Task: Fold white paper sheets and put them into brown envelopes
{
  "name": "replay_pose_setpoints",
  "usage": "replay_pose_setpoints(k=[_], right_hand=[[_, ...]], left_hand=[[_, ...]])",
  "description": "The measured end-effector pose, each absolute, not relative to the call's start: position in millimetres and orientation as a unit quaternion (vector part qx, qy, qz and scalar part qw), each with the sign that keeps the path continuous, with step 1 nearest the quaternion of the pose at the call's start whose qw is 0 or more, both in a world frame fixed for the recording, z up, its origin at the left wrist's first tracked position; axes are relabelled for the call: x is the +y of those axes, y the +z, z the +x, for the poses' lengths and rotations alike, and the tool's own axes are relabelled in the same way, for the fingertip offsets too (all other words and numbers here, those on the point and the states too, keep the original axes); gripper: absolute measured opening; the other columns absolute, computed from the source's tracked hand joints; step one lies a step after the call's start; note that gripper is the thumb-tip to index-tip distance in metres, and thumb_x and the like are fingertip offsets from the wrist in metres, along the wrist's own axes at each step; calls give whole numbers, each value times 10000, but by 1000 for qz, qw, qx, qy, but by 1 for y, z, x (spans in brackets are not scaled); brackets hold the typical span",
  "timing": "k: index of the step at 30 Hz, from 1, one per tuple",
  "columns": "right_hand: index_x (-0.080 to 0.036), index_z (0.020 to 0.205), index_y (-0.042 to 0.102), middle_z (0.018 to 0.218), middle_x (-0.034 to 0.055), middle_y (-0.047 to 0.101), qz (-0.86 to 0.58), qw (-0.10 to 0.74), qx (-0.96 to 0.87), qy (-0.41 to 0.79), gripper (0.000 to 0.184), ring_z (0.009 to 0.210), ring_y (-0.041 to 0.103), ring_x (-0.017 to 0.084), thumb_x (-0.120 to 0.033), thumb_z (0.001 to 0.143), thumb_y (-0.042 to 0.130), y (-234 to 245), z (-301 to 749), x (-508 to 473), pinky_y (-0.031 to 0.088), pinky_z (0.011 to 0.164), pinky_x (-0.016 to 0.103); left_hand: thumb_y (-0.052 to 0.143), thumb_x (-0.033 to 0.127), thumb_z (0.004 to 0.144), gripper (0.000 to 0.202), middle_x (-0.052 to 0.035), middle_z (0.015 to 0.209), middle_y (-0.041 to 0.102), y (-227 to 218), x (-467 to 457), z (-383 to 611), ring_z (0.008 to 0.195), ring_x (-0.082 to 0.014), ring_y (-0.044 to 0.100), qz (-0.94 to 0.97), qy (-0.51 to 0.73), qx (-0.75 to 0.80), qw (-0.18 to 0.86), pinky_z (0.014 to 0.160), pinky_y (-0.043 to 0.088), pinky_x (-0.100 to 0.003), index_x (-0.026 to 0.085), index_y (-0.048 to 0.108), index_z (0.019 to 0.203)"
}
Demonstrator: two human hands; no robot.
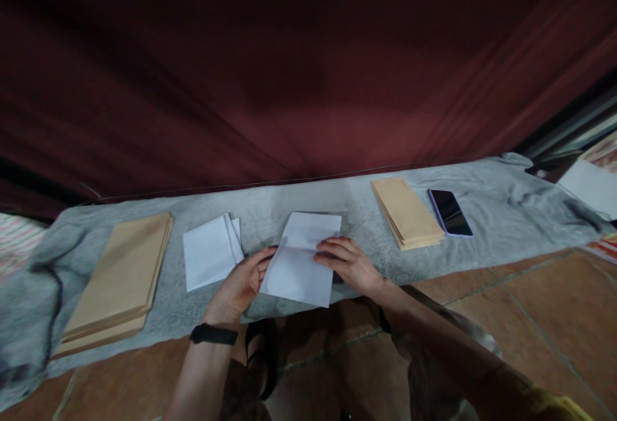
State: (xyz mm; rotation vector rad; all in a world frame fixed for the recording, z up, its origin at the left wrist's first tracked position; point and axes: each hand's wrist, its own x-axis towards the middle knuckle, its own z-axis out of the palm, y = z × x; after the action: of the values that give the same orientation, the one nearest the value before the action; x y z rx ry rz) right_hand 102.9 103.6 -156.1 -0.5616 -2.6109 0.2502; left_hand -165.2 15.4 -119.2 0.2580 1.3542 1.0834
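A white sheet of paper [303,273] with a crease across it lies in front of me, tilted a little. My left hand [243,283], with a dark band at the wrist, holds the sheet's left edge; some fingertips are hidden behind the paper. From the right side, my right hand [349,263] grips the sheet, its fingers lying over the top face near the crease and the thumb out of sight. Left of my left hand rest several folded white papers [207,254], overlapping one another.
A stack of large brown envelopes [118,267] lies at the left, and smaller brown envelopes [407,212] at the right beside a phone [450,212]. All rest on a grey cloth [347,196] covering a narrow surface. A dark red curtain [308,87] hangs behind; tiled floor [544,312] shows in front.
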Motion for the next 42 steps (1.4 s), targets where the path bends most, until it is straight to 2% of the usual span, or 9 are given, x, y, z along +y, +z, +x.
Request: replay_pose_setpoints(k=[5, 9, 16, 20, 24, 31, 34, 39, 42], right_hand=[[-297, 1272, 680, 1301, 69, 645, -225, 223, -944, 94, 414, 1231, 541, 235, -94, 932, 561, -161, 108, 103, 474, 1013, 414], [-273, 1276, 679, 1208, 81, 661, -266, 221, -933, 99, 460, 1072, 596, 233, -47, 907, 523, -167, 116, 104, 509, 930, 405], [-258, 1304, 655, 1206, 73, 665, -256, 161, -945, 122, 463, 1048, 615, 224, -76, 887, 564, -169, 125, 106, 516, 942, 395], [-257, 1282, 670, 1220, 68, 670, -269, 150, -942, 134, 450, 1068, 623, 216, -67, 899, 530, -166, 128, 104, 513, 975, 387], [-257, 1273, 678, 1216, 61, 676, -265, 157, -939, 155, 448, 1083, 627, 209, -66, 911, 497, -163, 131, 105, 514, 982, 378], [-259, 1272, 677, 1233, 57, 671, -270, 154, -932, 186, 409, 1091, 624, 200, -103, 945, 487, -159, 141, 110, 504, 978, 353], [-243, 1250, 683, 1193, 68, 682, -283, 146, -929, 187, 359, 1072, 623, 210, -131, 950, 520, -158, 142, 112, 493, 970, 365], [-197, 1138, 707, 1111, 80, 688, -306, 143, -925, 172, 252, 1042, 617, 228, -152, 958, 536, -161, 140, 114, 466, 963, 381], [-186, 1127, 702, 1119, 95, 681, -342, 145, -915, 156, 221, 1055, 613, 246, -240, 985, 541, -165, 139, 116, 450, 975, 407]], left_hand=[[835, 298, 562, 574, -4, 803, 716, -130, 15, -159, 676, -152, 646, 182, 460, 666, 558, 611, 476, -243, 169, 651, 1090], [789, 340, 592, 524, 30, 756, 674, -123, 10, -155, 643, -141, 610, 236, 417, 690, 543, 573, 426, -232, 194, 637, 1072], [679, 388, 662, 381, 28, 709, 640, -120, 9, -157, 650, -161, 618, 294, 399, 696, 520, 610, 464, -266, 216, 624, 997], [668, 336, 658, 336, -3, 807, 658, -139, 16, -166, 750, -169, 628, 403, 423, 689, 428, 727, 517, -312, 219, 677, 972], [618, 238, 702, 369, -43, 980, 642, -151, 18, -168, 891, -179, 616, 536, 370, 669, 359, 805, 532, -332, 236, 735, 1052], [585, 55, 676, 489, -63, 1156, 590, -155, 13, -164, 1126, -221, 557, 661, 286, 641, 264, 1011, 481, -403, 276, 759, 1076], [639, 75, 695, 446, -74, 1175, 592, -154, 13, -162, 1131, -245, 551, 679, 262, 644, 235, 1021, 468, -423, 273, 763, 1075], [648, 166, 799, 243, -71, 1057, 634, -154, 18, -160, 1033, -231, 586, 679, 272, 645, 220, 965, 482, -410, 246, 777, 989], [670, 236, 825, 150, -74, 1011, 651, -157, 22, -161, 997, -234, 602, 671, 288, 648, 217, 938, 492, -411, 227, 781, 925]])
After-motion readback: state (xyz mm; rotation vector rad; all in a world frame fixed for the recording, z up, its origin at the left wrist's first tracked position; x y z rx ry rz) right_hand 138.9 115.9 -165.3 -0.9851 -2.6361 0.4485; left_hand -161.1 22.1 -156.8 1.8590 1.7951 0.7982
